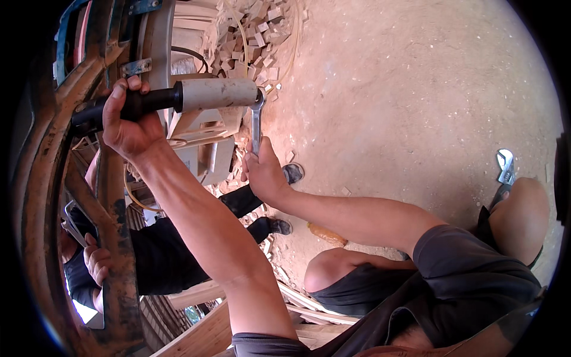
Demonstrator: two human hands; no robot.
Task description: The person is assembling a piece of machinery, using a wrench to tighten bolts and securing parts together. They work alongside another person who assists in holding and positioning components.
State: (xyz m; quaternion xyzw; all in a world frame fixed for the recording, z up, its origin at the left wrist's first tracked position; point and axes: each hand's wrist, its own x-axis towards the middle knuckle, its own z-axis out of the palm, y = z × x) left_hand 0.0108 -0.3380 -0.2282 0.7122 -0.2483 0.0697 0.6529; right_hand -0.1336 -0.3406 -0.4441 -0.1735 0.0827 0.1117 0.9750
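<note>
My left hand (135, 122) is closed around the black section of a long cylinder (217, 95), which lies crosswise against a rusty metal frame (50, 137). Its right part is a pale grey sleeve. My right hand (264, 169) grips a silver wrench (256, 122) by the lower part of its handle. The wrench's upper head sits at the sleeve's right end; the exact fit on the fastener there is too small to tell. Fingers of my left hand partly hide the black section.
A co-worker in dark clothes (163, 256) is behind the frame, one hand (96, 259) on it. An adjustable wrench (505, 166) lies on the dusty floor (404, 89) near my knee. Wood offcuts (256, 44) are heaped at the far side; wooden boards (199, 327) lie below.
</note>
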